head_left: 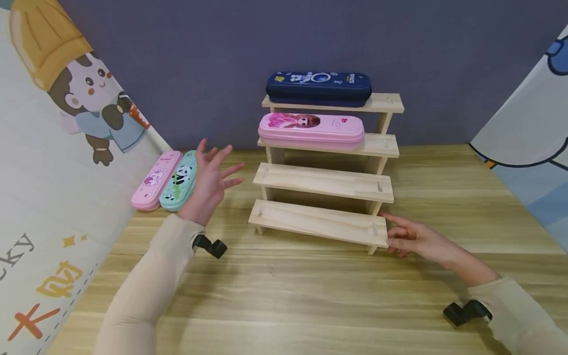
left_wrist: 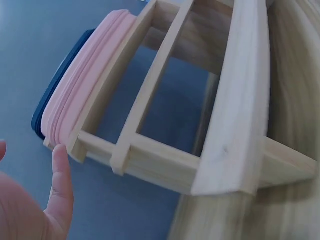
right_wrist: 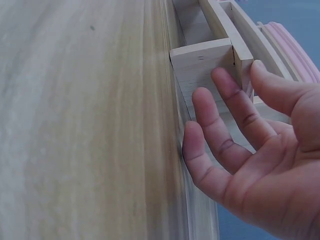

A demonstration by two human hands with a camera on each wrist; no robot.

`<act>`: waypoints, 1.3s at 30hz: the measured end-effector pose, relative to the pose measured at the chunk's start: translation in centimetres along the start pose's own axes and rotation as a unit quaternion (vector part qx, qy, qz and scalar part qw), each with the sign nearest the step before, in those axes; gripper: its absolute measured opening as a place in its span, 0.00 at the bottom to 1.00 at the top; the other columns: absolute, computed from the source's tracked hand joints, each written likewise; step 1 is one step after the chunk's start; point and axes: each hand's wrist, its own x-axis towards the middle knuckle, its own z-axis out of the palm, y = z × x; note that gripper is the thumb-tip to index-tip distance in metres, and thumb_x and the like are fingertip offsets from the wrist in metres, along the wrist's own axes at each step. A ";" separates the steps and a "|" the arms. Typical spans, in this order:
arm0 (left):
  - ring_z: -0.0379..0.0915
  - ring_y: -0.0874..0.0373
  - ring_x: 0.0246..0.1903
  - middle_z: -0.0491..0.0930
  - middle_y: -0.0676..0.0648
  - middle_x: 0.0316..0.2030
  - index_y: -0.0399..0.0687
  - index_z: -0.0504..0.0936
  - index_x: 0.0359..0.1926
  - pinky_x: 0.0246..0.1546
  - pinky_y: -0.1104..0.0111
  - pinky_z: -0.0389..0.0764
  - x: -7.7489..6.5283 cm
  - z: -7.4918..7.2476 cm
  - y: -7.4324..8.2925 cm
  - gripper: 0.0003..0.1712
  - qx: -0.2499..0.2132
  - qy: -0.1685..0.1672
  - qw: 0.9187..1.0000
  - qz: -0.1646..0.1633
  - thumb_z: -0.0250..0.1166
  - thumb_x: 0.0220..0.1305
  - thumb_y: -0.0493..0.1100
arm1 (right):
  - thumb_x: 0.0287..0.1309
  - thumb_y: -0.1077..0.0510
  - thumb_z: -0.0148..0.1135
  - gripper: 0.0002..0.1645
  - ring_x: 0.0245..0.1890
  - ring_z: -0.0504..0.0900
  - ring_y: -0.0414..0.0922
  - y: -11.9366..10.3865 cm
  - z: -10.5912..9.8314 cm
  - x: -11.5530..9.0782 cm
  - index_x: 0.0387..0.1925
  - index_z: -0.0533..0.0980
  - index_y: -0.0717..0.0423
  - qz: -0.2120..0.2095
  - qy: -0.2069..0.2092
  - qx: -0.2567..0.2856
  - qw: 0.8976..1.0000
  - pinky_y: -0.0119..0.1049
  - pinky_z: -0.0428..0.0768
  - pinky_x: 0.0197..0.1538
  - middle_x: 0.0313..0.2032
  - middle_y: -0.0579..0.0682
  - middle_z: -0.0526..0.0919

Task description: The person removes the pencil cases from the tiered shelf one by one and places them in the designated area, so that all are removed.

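Note:
A four-step wooden display rack (head_left: 323, 181) stands on the table. My right hand (head_left: 417, 240) is at the right end of its lowest shelf; the thumb touches the board's end and the bent fingers (right_wrist: 212, 117) lie beside the leg panel. On the top shelf sits a dark blue space pencil case (head_left: 317, 89), and a pink pencil case with a doll picture (head_left: 310, 129) lies one step below. My left hand (head_left: 210, 182) is raised with its fingers spread, holding nothing. It partly covers a mint panda pencil case (head_left: 179, 182), beside a pink rabbit pencil case (head_left: 156, 181).
The wood-grain table (head_left: 284, 305) runs in front of the rack. Behind stands a dark blue-grey wall (head_left: 199, 64). A cartoon-printed panel (head_left: 49, 197) borders the left, and another printed panel (head_left: 528, 108) borders the right.

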 end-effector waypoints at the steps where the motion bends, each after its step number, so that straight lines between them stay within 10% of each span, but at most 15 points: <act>1: 0.82 0.47 0.38 0.46 0.51 0.67 0.69 0.41 0.76 0.32 0.58 0.89 0.1 0.4 0.0 0.49 0.007 -0.010 1.000 0.002 0.65 0.68 0.45 | 0.74 0.65 0.51 0.41 0.40 0.83 0.43 0.0 0.0 0.0 0.75 0.40 0.70 -0.001 0.001 0.000 1.000 0.37 0.86 0.37 0.45 0.43 0.82; 10: 0.78 0.37 0.50 0.45 0.49 0.72 0.68 0.42 0.77 0.50 0.42 0.82 1.1 4.2 -0.2 0.49 0.028 -0.062 0.998 -0.005 0.64 0.69 0.42 | 0.73 0.66 0.51 0.41 0.40 0.83 0.43 0.4 0.0 0.1 0.75 0.39 0.68 -0.006 -0.002 0.006 1.000 0.37 0.86 0.38 0.45 0.44 0.81; 25: 0.84 0.47 0.34 0.47 0.48 0.73 0.69 0.45 0.77 0.30 0.55 0.90 2.8 8.2 -0.2 0.47 0.044 -0.126 0.990 -0.042 0.65 0.69 0.45 | 0.73 0.66 0.50 0.41 0.39 0.82 0.44 0.3 0.1 0.0 0.75 0.39 0.69 -0.006 -0.002 0.008 1.000 0.36 0.86 0.37 0.44 0.44 0.82; 32: 0.85 0.49 0.27 0.71 0.34 0.63 0.65 0.47 0.77 0.21 0.59 0.88 3.7 9.0 0.1 0.44 0.072 -0.138 0.987 -0.049 0.63 0.71 0.43 | 0.73 0.64 0.51 0.42 0.38 0.82 0.44 0.1 0.2 0.0 0.75 0.39 0.69 0.003 -0.002 0.007 1.000 0.37 0.86 0.37 0.45 0.44 0.82; 39: 0.85 0.48 0.27 0.74 0.34 0.60 0.64 0.50 0.77 0.20 0.61 0.88 4.3 9.1 0.4 0.44 0.082 -0.140 0.985 -0.066 0.63 0.70 0.40 | 0.73 0.64 0.52 0.43 0.39 0.83 0.43 0.0 0.1 0.0 0.75 0.38 0.69 0.013 0.001 -0.001 1.000 0.38 0.86 0.37 0.45 0.44 0.82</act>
